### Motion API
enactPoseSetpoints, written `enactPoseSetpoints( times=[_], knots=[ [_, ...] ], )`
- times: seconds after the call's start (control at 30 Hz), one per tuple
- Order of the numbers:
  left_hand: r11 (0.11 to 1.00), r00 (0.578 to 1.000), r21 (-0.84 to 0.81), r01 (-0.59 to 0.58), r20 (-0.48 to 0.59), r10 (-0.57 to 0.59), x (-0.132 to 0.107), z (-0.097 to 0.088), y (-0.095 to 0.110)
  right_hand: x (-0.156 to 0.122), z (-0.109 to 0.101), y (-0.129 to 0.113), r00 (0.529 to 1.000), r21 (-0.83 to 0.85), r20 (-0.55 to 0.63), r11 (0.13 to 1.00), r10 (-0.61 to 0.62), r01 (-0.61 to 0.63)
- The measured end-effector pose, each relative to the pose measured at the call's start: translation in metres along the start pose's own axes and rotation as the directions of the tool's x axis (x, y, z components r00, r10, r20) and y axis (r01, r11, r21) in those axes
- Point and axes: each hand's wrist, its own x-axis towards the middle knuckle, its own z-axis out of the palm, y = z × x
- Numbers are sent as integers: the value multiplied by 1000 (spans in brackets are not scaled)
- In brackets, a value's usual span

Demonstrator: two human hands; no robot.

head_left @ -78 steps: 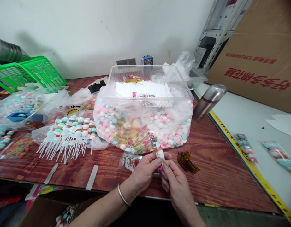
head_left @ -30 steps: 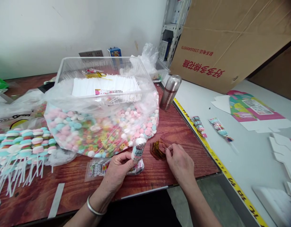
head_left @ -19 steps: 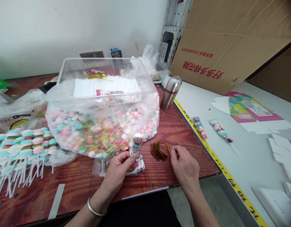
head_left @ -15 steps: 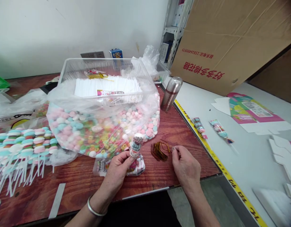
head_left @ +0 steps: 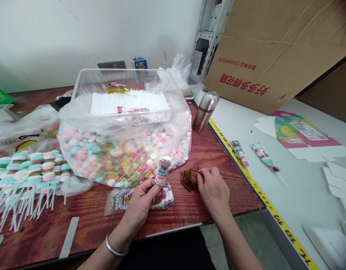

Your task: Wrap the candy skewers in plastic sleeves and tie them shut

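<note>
Upright between the fingers and thumb of my left hand (head_left: 145,197) is a wrapped marshmallow lollipop (head_left: 162,171) in a printed clear sleeve. My right hand (head_left: 214,189) is closed in a pinch at the right end of a bundle of gold twist ties (head_left: 188,180), with one tie's end at its fingertips. Partly hidden behind my left hand lies a stack of printed plastic sleeves (head_left: 119,198) on the red-brown table (head_left: 91,232).
A big clear bag of coloured marshmallows (head_left: 105,157) fills the middle. Over it stands a clear bin (head_left: 128,71) of white sticks. Skewered marshmallows (head_left: 35,167) lie left. A steel flask (head_left: 206,112), two wrapped lollipops (head_left: 264,153) and a cardboard box (head_left: 254,56) are right.
My right hand has moved left onto the end of the twist-tie bundle. My left hand keeps the lollipop in nearly the same place. The view has shifted slightly.
</note>
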Motion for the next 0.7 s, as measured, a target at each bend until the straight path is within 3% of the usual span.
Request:
enactPoseSetpoints(
  times=[0.2, 0.3, 0.37, 0.43, 0.5, 0.57, 0.63, 0.7],
  knots=[
    [996, 999, 77, -39, -20, 41, 1, -4, 2, 3, 0, 1, 998, -58, -45, 997, -49, 47],
    [942, 980, 287, -177, -32, 194, 2, -4, 12, -5, -11, -2, 994, -51, -110, 998, -27, 22],
    [819, 931, 477, -319, -2, 364, 2, -2, 19, -11, -22, -9, 977, -10, -210, 1000, -31, 30],
    [623, 866, 664, -414, 78, 494, 1, 2, 22, -17, -32, -23, 925, 20, -368, 994, -88, 103],
    [380, 820, 816, -436, 186, 541, 1, 5, 22, -22, -37, -41, 852, 12, -488, 975, -189, 223],
    [163, 792, 892, -422, 276, 544, 1, 8, 19, -27, -37, -60, 807, 2, -517, 942, -287, 336],
    [43, 763, 908, -417, 324, 559, 0, 9, 17, -31, -31, -77, 791, 19, -512, 916, -336, 401],
    [10, 736, 905, -425, 340, 585, -2, 10, 16, -35, -24, -88, 787, 40, -511, 905, -345, 423]
  ],
)
